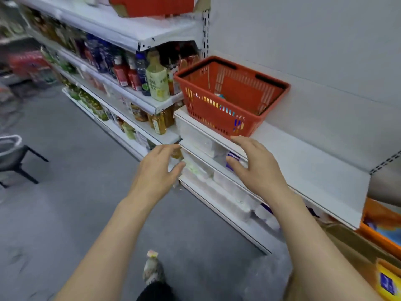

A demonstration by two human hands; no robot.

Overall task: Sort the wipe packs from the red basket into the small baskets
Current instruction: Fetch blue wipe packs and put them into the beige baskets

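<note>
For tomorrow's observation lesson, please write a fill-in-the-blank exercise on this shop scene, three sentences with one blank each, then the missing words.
1. The basket standing on the white shelf is coloured ____.
2. Both the left hand and the right hand reach toward the basket, and each holds ____.
3. The pale green bottle stands to the ____ of the basket in the picture.

Missing words: red; nothing; left
</note>
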